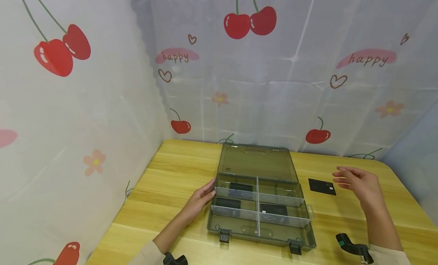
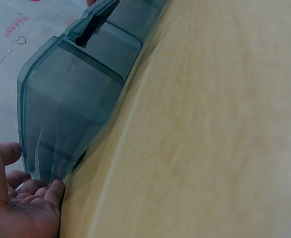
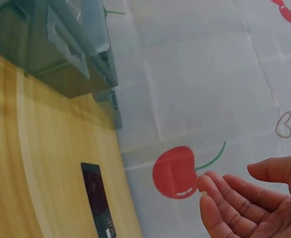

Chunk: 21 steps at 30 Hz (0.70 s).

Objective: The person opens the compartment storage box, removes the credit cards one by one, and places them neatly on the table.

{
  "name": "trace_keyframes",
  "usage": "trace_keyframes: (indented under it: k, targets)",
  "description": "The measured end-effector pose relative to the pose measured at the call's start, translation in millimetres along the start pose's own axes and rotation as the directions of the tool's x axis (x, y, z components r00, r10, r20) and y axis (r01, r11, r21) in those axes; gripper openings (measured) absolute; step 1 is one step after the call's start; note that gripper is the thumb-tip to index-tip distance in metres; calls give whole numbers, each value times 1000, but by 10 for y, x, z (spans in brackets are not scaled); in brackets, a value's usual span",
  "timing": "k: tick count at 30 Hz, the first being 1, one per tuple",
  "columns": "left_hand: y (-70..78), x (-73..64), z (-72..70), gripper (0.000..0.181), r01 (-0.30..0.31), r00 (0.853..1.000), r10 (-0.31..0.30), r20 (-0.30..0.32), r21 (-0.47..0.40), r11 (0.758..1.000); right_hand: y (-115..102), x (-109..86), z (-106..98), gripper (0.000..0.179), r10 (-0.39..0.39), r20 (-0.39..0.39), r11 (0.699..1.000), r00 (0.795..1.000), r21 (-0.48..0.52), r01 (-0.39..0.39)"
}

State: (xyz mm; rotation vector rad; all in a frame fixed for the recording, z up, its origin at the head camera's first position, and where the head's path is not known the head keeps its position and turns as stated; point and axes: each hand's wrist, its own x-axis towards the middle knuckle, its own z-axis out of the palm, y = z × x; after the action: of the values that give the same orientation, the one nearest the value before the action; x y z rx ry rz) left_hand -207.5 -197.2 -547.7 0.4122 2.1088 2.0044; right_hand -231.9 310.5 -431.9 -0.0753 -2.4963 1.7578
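Note:
A smoky see-through compartment box (image 1: 260, 236) lies on the table with its lid (image 1: 256, 162) folded back. Clear dividers split it into several compartments. Dark cards sit in the back left one, the middle left one (image 1: 228, 203) and the middle right one (image 1: 273, 209). My left hand (image 1: 198, 202) rests against the box's left wall, thumb and fingertips at its edge. To the right of the box, a black card (image 1: 322, 186) marked VIP lies flat on the table. My right hand (image 1: 364, 187) hovers just right of that card, fingers loosely bent and holding nothing.
The box's two front latches (image 1: 224, 236) hang down over its front. Light wood tabletop (image 1: 184, 158) surrounds it. A cherry-print curtain (image 1: 260, 97) hangs behind the table and along its left side. Each wrist wears a black band (image 1: 356, 249).

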Motion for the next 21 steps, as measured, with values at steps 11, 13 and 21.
trace_keyframes:
  k: [11, 13, 21]
  targets:
    - [-20, -15, 3, 62, -2, 1000, 2, 8, -20, 1000, -175, -101, 127, 49, -83, 39, 994, 996, -74, 86]
    - [-10, -12, 1, 62, -3, 1000, 3, 8, -21, 1000, -219, -111, 159, 56, -93, 45, 990, 995, -105, 97]
    - [1, -2, -2, 61, -11, 1000, 11, 15, -6, 1000, -341, -158, 286, 54, -124, 79, 983, 989, -124, 134]
